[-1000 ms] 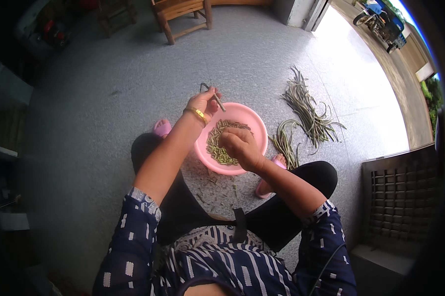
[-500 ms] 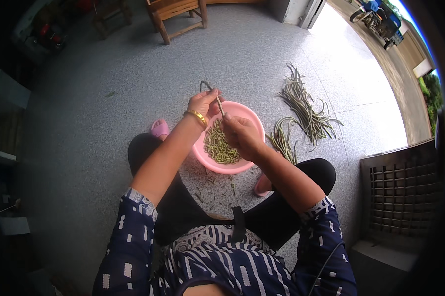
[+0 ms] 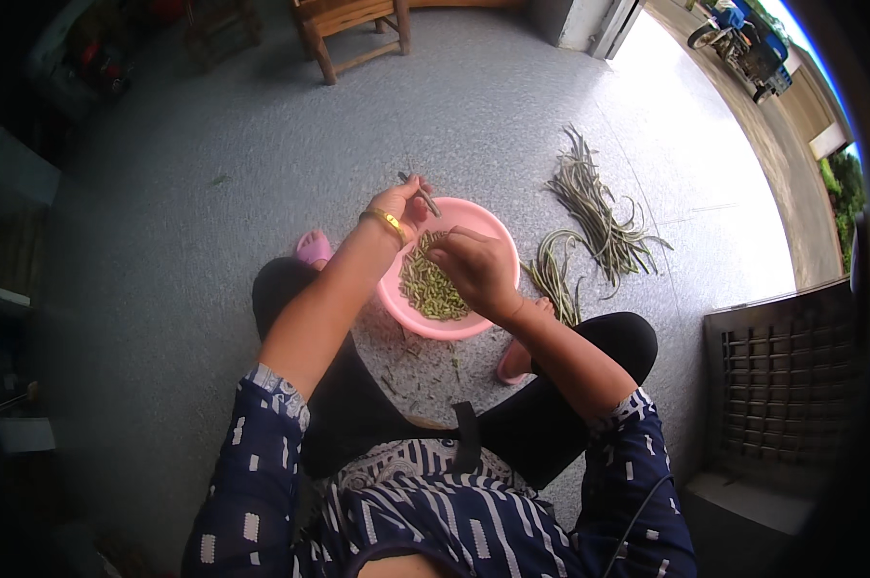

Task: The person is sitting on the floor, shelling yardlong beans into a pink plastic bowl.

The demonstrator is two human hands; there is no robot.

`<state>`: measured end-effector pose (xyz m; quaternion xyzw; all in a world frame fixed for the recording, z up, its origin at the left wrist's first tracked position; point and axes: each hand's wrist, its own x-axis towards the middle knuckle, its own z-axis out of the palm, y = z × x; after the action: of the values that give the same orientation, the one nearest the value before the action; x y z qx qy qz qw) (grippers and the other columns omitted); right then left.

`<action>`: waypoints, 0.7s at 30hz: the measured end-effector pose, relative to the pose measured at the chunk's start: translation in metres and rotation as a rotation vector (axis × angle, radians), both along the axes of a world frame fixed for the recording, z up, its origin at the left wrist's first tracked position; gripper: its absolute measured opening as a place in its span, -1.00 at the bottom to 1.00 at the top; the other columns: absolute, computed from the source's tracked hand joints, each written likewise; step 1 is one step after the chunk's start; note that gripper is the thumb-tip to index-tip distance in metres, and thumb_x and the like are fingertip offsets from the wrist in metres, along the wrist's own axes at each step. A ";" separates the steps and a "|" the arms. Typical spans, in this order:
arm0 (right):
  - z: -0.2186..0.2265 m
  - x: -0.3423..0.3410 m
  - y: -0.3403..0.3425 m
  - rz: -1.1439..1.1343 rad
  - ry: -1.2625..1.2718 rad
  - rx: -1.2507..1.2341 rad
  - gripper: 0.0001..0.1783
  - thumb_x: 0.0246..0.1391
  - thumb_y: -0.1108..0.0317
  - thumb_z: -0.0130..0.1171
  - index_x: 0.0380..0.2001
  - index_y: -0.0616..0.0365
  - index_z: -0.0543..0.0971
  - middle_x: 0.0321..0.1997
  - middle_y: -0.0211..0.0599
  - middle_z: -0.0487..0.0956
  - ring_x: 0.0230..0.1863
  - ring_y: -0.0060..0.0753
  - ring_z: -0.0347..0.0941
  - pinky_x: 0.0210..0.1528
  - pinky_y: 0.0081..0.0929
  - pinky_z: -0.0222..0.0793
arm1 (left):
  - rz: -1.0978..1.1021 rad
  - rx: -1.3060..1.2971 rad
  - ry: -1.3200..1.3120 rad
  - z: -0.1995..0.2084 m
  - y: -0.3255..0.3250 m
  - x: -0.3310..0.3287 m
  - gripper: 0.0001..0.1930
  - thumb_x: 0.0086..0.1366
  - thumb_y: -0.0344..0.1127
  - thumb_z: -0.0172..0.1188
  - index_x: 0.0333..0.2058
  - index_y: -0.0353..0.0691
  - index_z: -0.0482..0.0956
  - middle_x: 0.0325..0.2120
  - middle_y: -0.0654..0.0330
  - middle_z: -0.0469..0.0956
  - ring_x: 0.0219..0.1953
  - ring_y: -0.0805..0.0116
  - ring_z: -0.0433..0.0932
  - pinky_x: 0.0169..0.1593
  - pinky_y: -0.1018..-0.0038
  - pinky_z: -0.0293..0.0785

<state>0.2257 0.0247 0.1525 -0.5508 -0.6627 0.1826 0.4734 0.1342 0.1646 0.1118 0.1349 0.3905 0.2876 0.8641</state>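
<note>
My left hand (image 3: 398, 204), with a gold bracelet at its wrist, is closed around a long bean (image 3: 431, 205) above the far left rim of a pink basin (image 3: 475, 216). One end of the bean sticks out toward the basin. Over the basin's right half hangs my right hand (image 3: 476, 274), its fingers curled and pinched together; whatever they hold is hidden. Short green bean pieces (image 3: 431, 291) cover the bottom of the basin. On the floor to the right lie a large bundle of long beans (image 3: 599, 214) and a smaller bunch (image 3: 554, 274).
My knees flank the basin, and pink slippers (image 3: 313, 248) show beside it. Scraps (image 3: 406, 380) litter the floor nearer me. A wooden chair (image 3: 353, 34) stands at the far side. To the right is a dark lattice panel (image 3: 787, 385); a three-wheeled vehicle (image 3: 743, 48) is outside.
My right hand has come away from the bean and dropped slightly toward the basin, its fingers curling. The bean in my left hand now shows a shorter end.
</note>
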 end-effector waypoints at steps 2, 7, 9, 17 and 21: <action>-0.014 -0.007 -0.003 0.042 0.514 -0.127 -0.79 -0.01 0.33 -0.07 -0.58 0.22 0.44 -0.70 -0.45 0.31 -0.65 -0.57 0.23 -0.58 -0.61 0.15 | -0.002 0.058 0.021 -0.001 -0.002 0.003 -0.88 0.13 -0.29 0.03 -0.46 -0.20 0.40 -0.54 0.25 0.42 -0.69 0.63 0.30 -0.63 0.75 0.29; -0.019 0.005 -0.001 0.088 1.247 -0.592 -0.71 -0.04 0.18 -0.21 -0.71 0.09 0.27 -0.77 -0.56 0.12 -0.78 -0.72 -0.03 -0.75 -0.75 -0.19 | -0.047 0.263 0.060 0.010 -0.010 0.002 -0.91 0.11 -0.32 0.05 -0.50 -0.18 0.41 -0.59 0.27 0.43 -0.71 0.68 0.30 -0.66 0.79 0.28; -0.008 0.004 0.002 -0.041 1.295 -0.743 -0.69 0.01 0.17 -0.18 -0.68 0.10 0.28 -0.77 -0.57 0.13 -0.80 -0.74 -0.04 -0.77 -0.76 -0.17 | -0.061 0.291 0.053 0.008 -0.012 0.003 -0.91 0.11 -0.32 0.05 -0.50 -0.19 0.41 -0.60 0.26 0.43 -0.71 0.67 0.30 -0.66 0.79 0.28; -0.015 0.006 0.003 0.043 1.088 -0.686 -0.70 0.06 0.14 -0.12 -0.55 0.13 0.39 -0.78 -0.61 0.16 -0.82 -0.78 -0.04 -0.79 -0.78 -0.15 | -0.054 0.296 0.071 0.017 -0.017 0.008 -0.89 0.10 -0.32 0.07 -0.45 -0.22 0.42 -0.59 0.26 0.43 -0.72 0.68 0.29 -0.67 0.80 0.27; -0.011 0.003 0.001 0.099 0.643 -0.507 -0.67 0.07 0.15 -0.13 -0.55 0.17 0.43 -0.74 -0.56 0.24 -0.73 -0.77 0.11 -0.70 -0.76 0.01 | -0.073 0.135 0.048 0.006 -0.005 0.003 -0.87 0.08 -0.30 0.09 -0.44 -0.22 0.42 -0.57 0.31 0.41 -0.71 0.71 0.28 -0.66 0.82 0.27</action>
<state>0.2288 0.0255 0.1415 -0.5321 -0.4409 0.5254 0.4964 0.1369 0.1595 0.1177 0.2138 0.3858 0.2783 0.8532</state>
